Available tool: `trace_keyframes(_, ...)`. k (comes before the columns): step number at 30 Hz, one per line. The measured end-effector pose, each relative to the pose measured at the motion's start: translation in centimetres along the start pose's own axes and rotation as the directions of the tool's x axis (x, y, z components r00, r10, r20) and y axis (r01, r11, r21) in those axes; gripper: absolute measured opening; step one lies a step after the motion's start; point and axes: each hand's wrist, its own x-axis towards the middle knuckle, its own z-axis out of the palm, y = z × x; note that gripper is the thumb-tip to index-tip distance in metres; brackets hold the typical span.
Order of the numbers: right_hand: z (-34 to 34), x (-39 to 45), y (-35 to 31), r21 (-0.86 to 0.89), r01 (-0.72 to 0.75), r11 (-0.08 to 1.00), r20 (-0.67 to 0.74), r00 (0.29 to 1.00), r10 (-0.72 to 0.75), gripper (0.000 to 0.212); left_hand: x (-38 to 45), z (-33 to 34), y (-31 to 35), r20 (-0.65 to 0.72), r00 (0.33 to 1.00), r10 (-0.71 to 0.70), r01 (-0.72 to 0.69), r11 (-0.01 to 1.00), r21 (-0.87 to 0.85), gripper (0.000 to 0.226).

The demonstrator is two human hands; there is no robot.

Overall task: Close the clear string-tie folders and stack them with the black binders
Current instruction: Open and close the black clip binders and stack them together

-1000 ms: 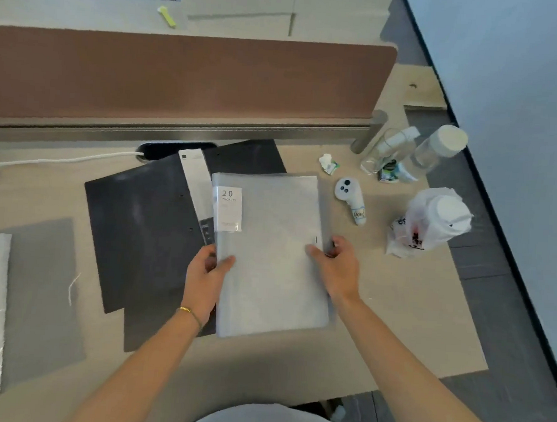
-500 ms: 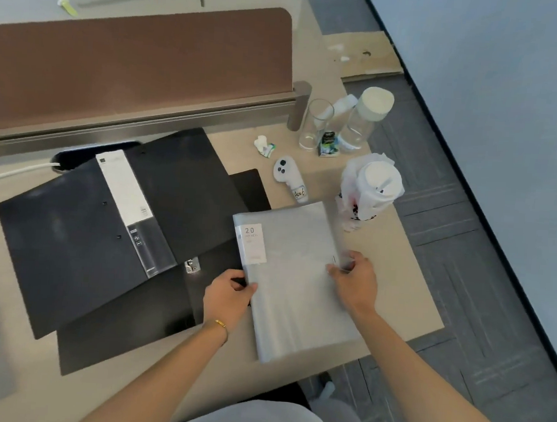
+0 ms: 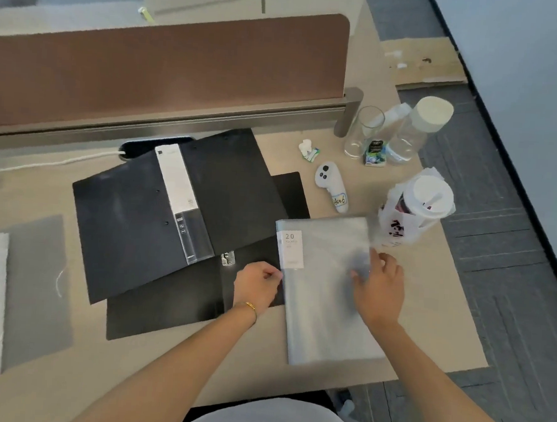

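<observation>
Frosted clear plastic folder with the "20" label (image 3: 324, 288) flat on the beige desk (image 3: 453, 322), long axis running away, just right of the open black binders (image 3: 159, 216); left hand (image 3: 258, 286) curled pinching its spine edge, right hand (image 3: 378, 287) open-ish on the cover, nearer.

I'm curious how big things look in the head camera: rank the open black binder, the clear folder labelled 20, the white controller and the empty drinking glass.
1. Open black binder
2. Clear folder labelled 20
3. White controller and empty drinking glass: too alike to rank.
</observation>
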Motion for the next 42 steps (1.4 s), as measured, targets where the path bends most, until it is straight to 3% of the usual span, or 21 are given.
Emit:
trace_keyframes(3, 0.0, 0.8, -4.8, -0.01, 0.184, 0.983, 0.032, 0.982, -0.184, 0.064, 0.4, -3.0, 0.3, -0.061, 0.998, 0.005, -0.012, 0.994, -0.107, 0.018)
trace_keyframes(6, 0.2, 1.5, -10.9, 0.056, 0.276, 0.96, 0.072, 0.957, -0.28, 0.061, 0.4, -7.2, 0.7, -0.141, 0.99, -0.027, -0.014, 0.96, -0.28, 0.022)
trace_keyframes(11, 1.5, 1.9, -20.2, 0.113, 0.41, 0.905, 0.156, 0.892, -0.424, 0.059, 1.7, -14.6, -1.8, -0.243, 0.968, -0.067, -0.002, 0.962, -0.273, 0.024)
trace_keyframes(16, 4.0, 2.0, -26.7, 0.148, 0.422, 0.895, 0.324, 0.834, -0.447, 0.06, 3.2, -19.6, -4.9, -0.346, 0.936, -0.071, 0.05, 0.996, -0.07, 0.038)
trace_keyframes(20, 5.7, 2.9, -29.3, 0.145, 0.371, 0.917, 0.431, 0.811, -0.396, 0.06, 5.3, -21.0, -7.0, -0.284, 0.958, -0.048, 0.083, 0.99, 0.111, 0.066)
trace_keyframes(23, 6.5, 3.4, -29.9, 0.116, 0.341, 0.933, 0.479, 0.803, -0.354, 0.06, 6.1, -20.0, -7.5, -0.102, 0.989, 0.111, -0.035, 0.828, 0.56, 0.11)
trace_keyframes(25, 6.8, 3.4, -29.9, 0.101, 0.352, 0.931, 0.499, 0.791, -0.353, 0.06, 6.5, -18.7, -7.5, -0.003, 0.978, 0.207, -0.144, 0.69, 0.709, 0.122)
trace_keyframes(27, 6.8, 3.3, -29.6, 0.076, 0.381, 0.922, 0.503, 0.784, -0.365, 0.06, 6.8, -17.4, -7.5, 0.039, 0.975, 0.217, -0.176, 0.66, 0.731, 0.118)
trace_keyframes(31, 6.3, 3.1, -29.0, 0.026, 0.456, 0.89, 0.518, 0.755, -0.402, 0.063, 7.2, -16.1, -7.9, -0.009, 0.981, 0.195, -0.123, 0.655, 0.745, 0.099)
trace_keyframes(36, 5.3, 3.0, -28.6, 0.038, 0.546, 0.837, 0.546, 0.69, -0.475, 0.061, 6.1, -15.9, -8.6, 0.019, 0.963, 0.27, -0.184, 0.602, 0.777, 0.078)
trace_keyframes(38, 5.1, 2.8, -28.7, 0.089, 0.518, 0.851, 0.537, 0.695, -0.479, 0.058, 5.3, -16.4, -8.6, 0.012, 0.959, 0.284, -0.195, 0.627, 0.754, 0.074)
trace_keyframes(42, 5.0, 2.8, -29.6, 0.216, 0.309, 0.926, 0.484, 0.79, -0.376, 0.051, 3.4, -17.5, -7.9, -0.032, 0.956, 0.291, -0.193, 0.708, 0.679, 0.072)
